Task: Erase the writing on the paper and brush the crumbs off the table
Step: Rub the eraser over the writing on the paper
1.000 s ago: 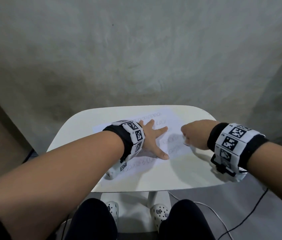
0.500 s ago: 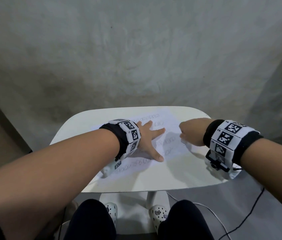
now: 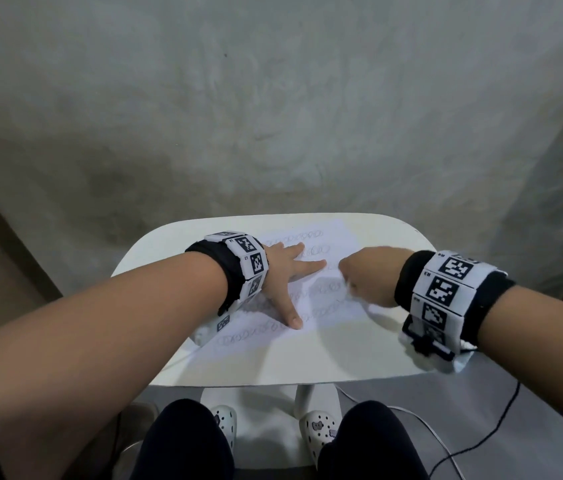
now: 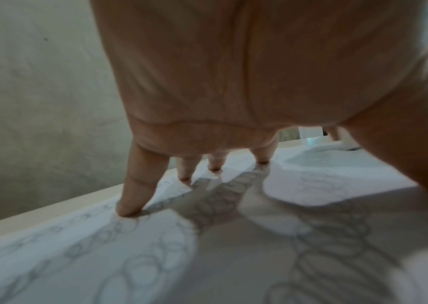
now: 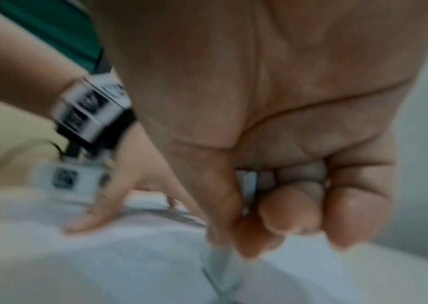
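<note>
A white sheet of paper (image 3: pixel 325 317) with rows of pencilled loops lies on the small white table (image 3: pixel 307 365). My left hand (image 3: pixel 287 271) lies flat on the sheet's left part, fingers spread, and the left wrist view shows the fingertips (image 4: pixel 135 197) pressing the paper (image 4: pixel 104 257). My right hand (image 3: pixel 366 271) is curled over the sheet's right side. In the blurred right wrist view, thumb and fingers pinch a small whitish eraser (image 5: pixel 220 267) whose tip meets the paper (image 5: pixel 104 257). No crumbs can be made out.
A grey wall rises close behind the table's far edge. Below the near edge are my knees, white clogs (image 3: pixel 318 431) and the table's pedestal (image 3: pixel 302 400). A black cable (image 3: pixel 481 445) and a white one run over the floor at the right.
My right hand with the eraser has shifted slightly left across the paper, towards the left hand. The left hand keeps pressing the sheet in the same spot.
</note>
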`<state>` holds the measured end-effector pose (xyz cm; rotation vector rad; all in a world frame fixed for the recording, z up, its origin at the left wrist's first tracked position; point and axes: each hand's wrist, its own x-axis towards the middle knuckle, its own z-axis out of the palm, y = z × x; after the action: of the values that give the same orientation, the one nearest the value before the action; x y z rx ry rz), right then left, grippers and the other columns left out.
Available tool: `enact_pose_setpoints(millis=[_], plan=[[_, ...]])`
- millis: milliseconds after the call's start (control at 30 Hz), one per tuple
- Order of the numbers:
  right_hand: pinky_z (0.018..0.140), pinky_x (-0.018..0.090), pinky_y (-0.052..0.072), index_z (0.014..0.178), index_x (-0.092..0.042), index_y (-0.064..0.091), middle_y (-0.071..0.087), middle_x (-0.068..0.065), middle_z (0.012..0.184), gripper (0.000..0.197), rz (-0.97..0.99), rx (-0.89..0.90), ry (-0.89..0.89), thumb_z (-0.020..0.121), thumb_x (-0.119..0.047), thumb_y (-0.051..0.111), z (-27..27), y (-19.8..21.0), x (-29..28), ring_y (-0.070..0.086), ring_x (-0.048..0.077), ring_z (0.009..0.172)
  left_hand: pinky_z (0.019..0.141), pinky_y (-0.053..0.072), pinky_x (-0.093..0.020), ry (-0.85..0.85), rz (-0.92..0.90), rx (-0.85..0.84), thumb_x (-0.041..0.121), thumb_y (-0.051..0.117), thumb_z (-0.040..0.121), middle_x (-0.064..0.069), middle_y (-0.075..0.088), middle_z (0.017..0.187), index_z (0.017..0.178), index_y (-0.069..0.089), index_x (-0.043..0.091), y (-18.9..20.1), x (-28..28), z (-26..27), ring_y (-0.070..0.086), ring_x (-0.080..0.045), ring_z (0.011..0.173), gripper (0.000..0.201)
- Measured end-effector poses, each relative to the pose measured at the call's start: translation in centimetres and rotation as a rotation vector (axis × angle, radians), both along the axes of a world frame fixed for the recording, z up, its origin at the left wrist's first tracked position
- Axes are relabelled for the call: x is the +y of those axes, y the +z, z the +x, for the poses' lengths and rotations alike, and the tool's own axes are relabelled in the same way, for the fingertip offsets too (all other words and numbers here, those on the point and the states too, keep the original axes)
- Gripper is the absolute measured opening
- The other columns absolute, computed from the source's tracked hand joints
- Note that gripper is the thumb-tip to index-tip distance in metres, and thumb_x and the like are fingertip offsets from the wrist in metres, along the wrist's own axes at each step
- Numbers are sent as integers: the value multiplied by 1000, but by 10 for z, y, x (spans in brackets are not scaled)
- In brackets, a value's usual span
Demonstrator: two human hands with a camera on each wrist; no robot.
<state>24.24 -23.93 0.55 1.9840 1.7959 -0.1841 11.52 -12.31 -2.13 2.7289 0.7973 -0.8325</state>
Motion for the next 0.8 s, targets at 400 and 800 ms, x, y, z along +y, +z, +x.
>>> enact_pose_setpoints(millis=[400, 800], plan=[[61, 26, 38, 93, -15, 58, 58, 1, 85, 10, 5, 6, 69, 93, -18, 49, -15, 5, -6, 51, 21, 75, 115, 1, -60, -4, 19, 16, 70, 75, 67, 4, -26, 161, 147, -17, 51, -4, 2, 1, -15, -28, 150, 124], [57, 25, 36, 102, -9, 63, 55, -3, 76, 22, 25, -54, 28, 93, -15, 44, -14, 8, -3, 51, 19, 72, 115, 2, -60, -1, 27, 13, 70, 74, 67, 5, -26, 161, 147, -18, 51, -5, 2, 1, -15, -27, 150, 123]])
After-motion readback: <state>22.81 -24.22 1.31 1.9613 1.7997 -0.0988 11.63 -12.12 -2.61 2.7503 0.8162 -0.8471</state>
